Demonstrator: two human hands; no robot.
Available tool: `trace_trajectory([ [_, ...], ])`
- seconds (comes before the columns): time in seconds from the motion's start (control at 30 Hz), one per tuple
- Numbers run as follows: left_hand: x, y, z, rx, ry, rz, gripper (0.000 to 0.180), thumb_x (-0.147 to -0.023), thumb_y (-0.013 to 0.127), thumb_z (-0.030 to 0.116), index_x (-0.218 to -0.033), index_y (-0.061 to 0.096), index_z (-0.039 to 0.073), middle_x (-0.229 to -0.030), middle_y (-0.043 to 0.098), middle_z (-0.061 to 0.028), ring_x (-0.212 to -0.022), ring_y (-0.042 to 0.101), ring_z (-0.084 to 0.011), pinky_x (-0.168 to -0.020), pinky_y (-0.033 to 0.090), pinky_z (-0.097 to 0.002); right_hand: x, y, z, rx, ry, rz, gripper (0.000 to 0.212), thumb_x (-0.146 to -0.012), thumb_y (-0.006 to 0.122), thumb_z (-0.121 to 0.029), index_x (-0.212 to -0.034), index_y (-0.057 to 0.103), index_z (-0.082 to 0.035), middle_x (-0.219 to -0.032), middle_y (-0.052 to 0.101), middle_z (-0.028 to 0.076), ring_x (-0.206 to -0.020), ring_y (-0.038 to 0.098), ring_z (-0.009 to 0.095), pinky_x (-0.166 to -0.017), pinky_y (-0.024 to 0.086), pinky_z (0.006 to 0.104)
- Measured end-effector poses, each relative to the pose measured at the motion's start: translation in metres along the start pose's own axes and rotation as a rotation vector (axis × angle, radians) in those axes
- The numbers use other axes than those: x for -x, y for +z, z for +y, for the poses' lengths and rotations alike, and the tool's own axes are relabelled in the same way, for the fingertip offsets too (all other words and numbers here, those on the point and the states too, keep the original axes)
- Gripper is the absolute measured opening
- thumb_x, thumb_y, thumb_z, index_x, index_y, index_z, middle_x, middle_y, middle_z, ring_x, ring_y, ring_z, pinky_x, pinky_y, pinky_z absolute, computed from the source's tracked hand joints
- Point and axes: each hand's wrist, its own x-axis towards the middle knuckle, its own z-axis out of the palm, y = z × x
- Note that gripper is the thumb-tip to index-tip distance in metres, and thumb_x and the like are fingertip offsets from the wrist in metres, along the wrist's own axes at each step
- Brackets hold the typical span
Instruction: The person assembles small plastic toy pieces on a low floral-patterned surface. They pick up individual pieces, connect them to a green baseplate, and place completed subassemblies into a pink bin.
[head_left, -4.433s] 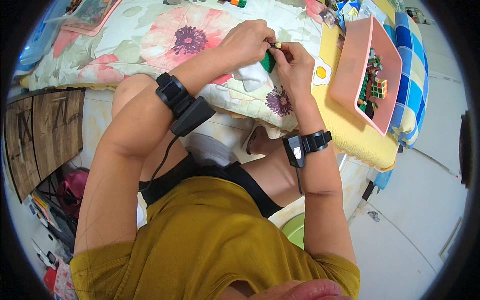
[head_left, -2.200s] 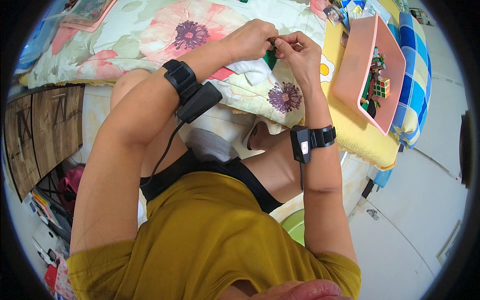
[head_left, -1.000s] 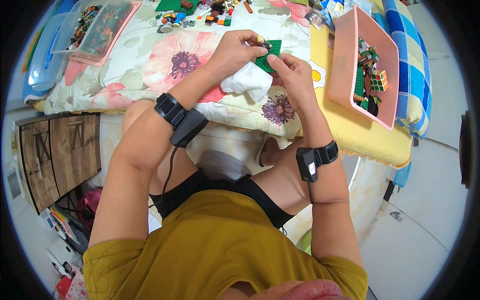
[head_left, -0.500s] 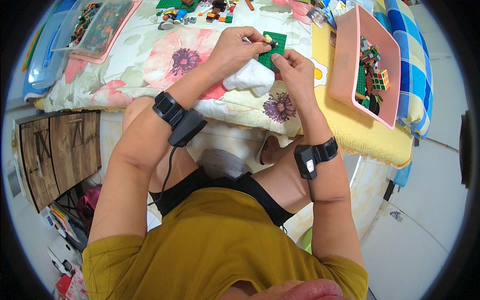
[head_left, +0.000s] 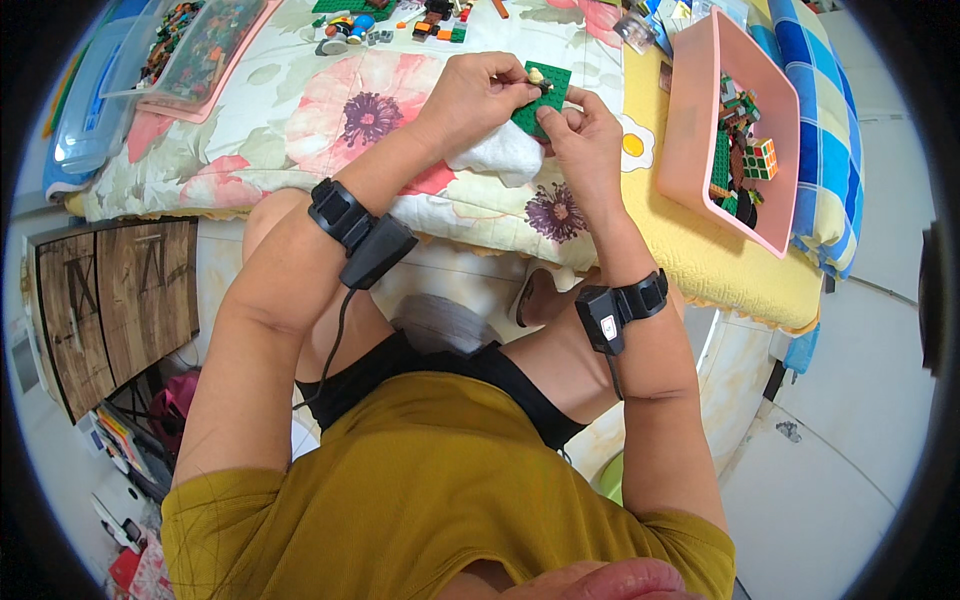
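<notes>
Far left of the fingers, and nearer the body: wood-grain cabinet (head_left: 115, 310). Above it, well left of the left fingertips, a clear divided box (head_left: 215, 60) of mixed small bricks, a pink tray (head_left: 192, 122) under it. Floral quilt (head_left: 240, 130) spreads from there to beneath both hands. Beyond the left fingers and to their left, well apart from them: loose bricks (head_left: 430, 30) in orange, brown, green and grey. White cloth (head_left: 500, 155) lies crumpled just below the left fingers, on the near side.

Left hand (head_left: 475, 95) reaches in with a black strapped device (head_left: 378, 250) on its forearm. Thumb and forefinger pinched on a small figure (head_left: 537, 76), pale yellow at one end, dark at the other. It lies against the upper face of a green studded plate (head_left: 557, 92), just right of the left fingertips; whether it is seated on the studs, cannot tell.

Right hand (head_left: 585, 135) grasps the plate by its right, near side, thumb on top; the under-fingers are partly hidden. Just right of these fingers, a fried-egg motif (head_left: 636, 148) on a yellow quilted cover (head_left: 740, 280). Farther right, a tilted pink bin (head_left: 690, 130) with bricks and a puzzle cube (head_left: 760, 158); beyond it, a blue checked pillow (head_left: 825, 130).
</notes>
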Motion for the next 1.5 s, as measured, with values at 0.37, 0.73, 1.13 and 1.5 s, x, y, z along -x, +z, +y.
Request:
trace_trajectory([
  [0.37, -0.004, -0.009, 0.008, 0.298, -0.383, -0.099, 0.014, -0.081, 0.075, 0.014, -0.081, 0.071, 0.001, -0.069, 0.063, -0.0009, -0.065, 0.056, -0.0067, -0.061, 0.045, -0.0225, -0.003, -0.001, 0.006, 0.111, -0.013, -0.002, 0.027, -0.084, 0.067, -0.005, -0.107, 0.060, 0.008, -0.069, 0.067, 0.007, -0.059, 0.058, 0.008, -0.052, 0.047, 0.0250],
  [0.73, -0.008, -0.016, 0.006, 0.213, -0.231, 0.025, 0.029, -0.084, 0.072, 0.027, -0.090, 0.073, -0.001, -0.078, 0.068, -0.0043, -0.072, 0.060, -0.0086, -0.068, 0.049, -0.0236, -0.007, -0.006, 0.002, -0.168, 0.307, -0.103, 0.031, -0.087, 0.067, -0.008, -0.114, 0.060, 0.006, -0.097, 0.067, 0.010, -0.079, 0.066, 0.014, -0.066, 0.056, 0.0266],
  [1.13, -0.009, -0.014, 0.000, 0.177, -0.202, -0.083, 0.030, -0.089, 0.071, 0.028, -0.097, 0.073, 0.000, -0.081, 0.068, -0.0032, -0.073, 0.060, -0.0073, -0.065, 0.048, -0.0223, 0.004, 0.003, -0.002, -0.111, 0.076, -0.029, 0.039, -0.086, 0.066, -0.002, -0.123, 0.053, 0.002, -0.074, 0.067, 0.009, -0.056, 0.060, 0.011, -0.048, 0.049, 0.0240],
  [1.5, -0.010, -0.015, -0.005, 0.154, -0.208, -0.126, 0.031, -0.092, 0.068, 0.029, -0.102, 0.073, 0.001, -0.086, 0.070, -0.0037, -0.078, 0.061, -0.0081, -0.069, 0.048, -0.0229, 0.002, 0.002, 0.000, -0.121, 0.108, -0.066, 0.020, -0.088, 0.064, -0.001, -0.108, 0.061, 0.000, -0.069, 0.066, 0.005, -0.056, 0.059, 0.008, -0.047, 0.050, 0.0241],
])
